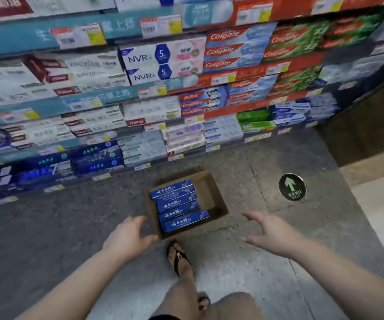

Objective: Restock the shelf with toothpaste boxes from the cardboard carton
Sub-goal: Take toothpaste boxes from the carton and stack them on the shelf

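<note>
An open brown cardboard carton (211,192) sits on the grey floor in front of the shelf. Several blue toothpaste boxes (179,206) with white script lie stacked flat in its left half; the right half shows bare cardboard. My left hand (127,237) hangs at the carton's near left corner, fingers apart, holding nothing. My right hand (270,230) is spread open to the right of the carton, a little clear of it. The shelf (121,95) rises behind, its tiers packed with toothpaste boxes of many brands.
A foot in a black sandal (179,257) stands just in front of the carton. A round green arrow floor sticker (292,187) lies to the right. A dark wall and a lighter floor strip (375,167) bound the right side.
</note>
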Demonstrator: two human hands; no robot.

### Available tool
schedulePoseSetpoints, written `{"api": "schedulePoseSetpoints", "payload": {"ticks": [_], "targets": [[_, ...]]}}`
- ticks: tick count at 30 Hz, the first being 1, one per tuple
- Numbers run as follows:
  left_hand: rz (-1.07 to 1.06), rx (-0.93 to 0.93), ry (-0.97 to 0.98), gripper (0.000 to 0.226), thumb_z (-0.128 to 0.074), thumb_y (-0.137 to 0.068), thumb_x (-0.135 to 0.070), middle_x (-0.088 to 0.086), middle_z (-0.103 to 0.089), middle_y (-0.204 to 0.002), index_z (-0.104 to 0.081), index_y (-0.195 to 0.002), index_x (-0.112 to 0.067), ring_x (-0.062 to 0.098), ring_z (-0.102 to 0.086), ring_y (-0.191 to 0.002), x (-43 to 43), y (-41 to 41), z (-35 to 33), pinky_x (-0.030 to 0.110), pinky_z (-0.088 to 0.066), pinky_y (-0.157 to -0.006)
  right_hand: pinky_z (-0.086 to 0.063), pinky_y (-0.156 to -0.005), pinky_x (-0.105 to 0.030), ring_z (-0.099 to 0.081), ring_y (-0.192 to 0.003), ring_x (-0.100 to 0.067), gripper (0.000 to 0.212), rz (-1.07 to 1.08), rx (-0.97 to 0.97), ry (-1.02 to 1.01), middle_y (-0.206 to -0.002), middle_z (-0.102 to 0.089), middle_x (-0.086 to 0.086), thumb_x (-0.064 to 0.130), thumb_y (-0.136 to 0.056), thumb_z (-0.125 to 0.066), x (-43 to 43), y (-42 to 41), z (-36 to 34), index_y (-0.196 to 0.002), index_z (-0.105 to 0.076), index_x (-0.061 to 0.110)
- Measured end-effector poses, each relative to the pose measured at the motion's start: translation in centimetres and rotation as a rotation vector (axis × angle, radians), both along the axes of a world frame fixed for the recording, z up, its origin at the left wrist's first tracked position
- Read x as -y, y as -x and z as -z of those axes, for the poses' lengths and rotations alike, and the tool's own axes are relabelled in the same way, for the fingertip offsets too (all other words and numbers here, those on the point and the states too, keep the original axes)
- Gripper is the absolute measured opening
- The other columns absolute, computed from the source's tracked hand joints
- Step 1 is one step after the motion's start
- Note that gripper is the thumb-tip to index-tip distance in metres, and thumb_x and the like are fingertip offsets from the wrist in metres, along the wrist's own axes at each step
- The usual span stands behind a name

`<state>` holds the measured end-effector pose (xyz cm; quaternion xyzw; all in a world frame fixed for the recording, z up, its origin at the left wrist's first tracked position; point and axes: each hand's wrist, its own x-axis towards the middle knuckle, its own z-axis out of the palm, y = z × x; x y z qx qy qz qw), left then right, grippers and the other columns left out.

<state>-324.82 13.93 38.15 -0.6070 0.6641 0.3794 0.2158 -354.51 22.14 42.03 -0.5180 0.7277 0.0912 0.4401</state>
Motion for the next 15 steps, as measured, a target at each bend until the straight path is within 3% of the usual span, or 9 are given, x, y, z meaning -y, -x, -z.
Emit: {"api": "schedulePoseSetpoints", "payload": {"ticks": [5, 9, 13, 15], "targets": [[-0.107, -0.050, -0.026, 0.067, -0.059, -0.081, -0.048, 0.010, -0.047, -0.137, -0.036, -0.139, -0.022, 0.028, -0.055, -0.114, 2.2, 3.0, 3.6, 0.032, -0.045, -0.095, -0.033, -0.100, -0.021, -0.043, -0.128, -0.013, 0.066, -0.105, 0.045, -0.054, -0.141, -0.046, 0.000, 0.036, -0.082, -0.064, 5.2, 2.2, 5.6, -0.140, -0.035, 0.023], [-0.211, -0.084, -0.026, 0.057, -0.058, -0.085, -0.037, 0.008, -0.045, -0.139, -0.040, -0.136, -0.021, 0.024, -0.046, -0.126, 3.6, 5.2, 8.1, 0.030, -0.039, -0.101, -0.033, -0.092, -0.018, -0.044, -0.125, -0.015, 0.055, -0.183, 0.086, -0.076, -0.139, -0.047, 0.000, 0.033, -0.085, -0.061, 9.5, 3.5, 12.0, -0.135, -0.041, 0.024], [-0.248, -0.096, -0.004, 0.054, -0.057, -0.087, -0.033, 0.009, -0.046, -0.137, -0.040, -0.136, -0.019, 0.025, -0.046, -0.124, 4.0, 6.2, 14.7, 0.032, -0.038, -0.100, -0.034, -0.087, -0.022, -0.048, -0.119, -0.015, 0.041, -0.243, 0.116, -0.115, -0.126, -0.053, 0.007, 0.037, -0.087, -0.056, 12.4, 4.0, 20.3, -0.127, -0.049, 0.033], [-0.290, -0.107, 0.005, 0.055, -0.060, -0.085, -0.034, 0.011, -0.049, -0.133, -0.043, -0.135, -0.019, 0.026, -0.049, -0.121, 4.1, 6.8, 18.1, 0.034, -0.040, -0.098, -0.030, -0.085, -0.020, -0.048, -0.121, -0.016, 0.040, -0.246, 0.150, -0.133, -0.130, -0.053, 0.005, 0.036, -0.086, -0.058, 13.0, 3.9, 24.7, -0.126, -0.051, 0.032]]}}
